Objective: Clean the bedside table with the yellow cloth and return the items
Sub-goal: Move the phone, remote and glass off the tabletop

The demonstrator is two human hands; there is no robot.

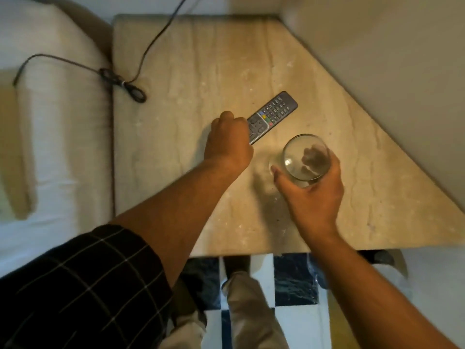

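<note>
Here the bedside table is bare stone, apparently wiped, with no yellow cloth in view. On its centre the left hand closes around the near end of the remote; right of the remote, the right hand wraps the glass, seemingly returning both items.

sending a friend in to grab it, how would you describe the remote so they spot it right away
Start at the beige stone bedside table wedged between the bed and the wall. Near its middle, the left hand grips one end of the remote, lying diagonally just behind the glass that the right hand holds. It is the only long, flat, dark grey thing there, covered in buttons, a few coloured.
</note>
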